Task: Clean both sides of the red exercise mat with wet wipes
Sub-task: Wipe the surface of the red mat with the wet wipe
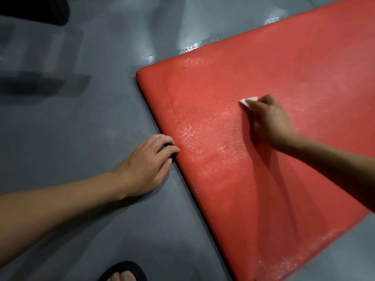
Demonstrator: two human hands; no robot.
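The red exercise mat [274,67] lies flat on the grey floor and fills the right half of the view, with wet glistening patches on its surface. My right hand [267,118] presses a white wet wipe [248,101] onto the middle of the mat; only a corner of the wipe shows past my fingers. My left hand [149,163] rests on the floor at the mat's left edge, fingertips curled against that edge and holding nothing.
The grey floor [81,138] is glossy, with wet spots [190,47] beyond the mat's far edge. My foot in a black sandal [123,272] stands at the bottom. A dark object [50,9] sits at the top left corner.
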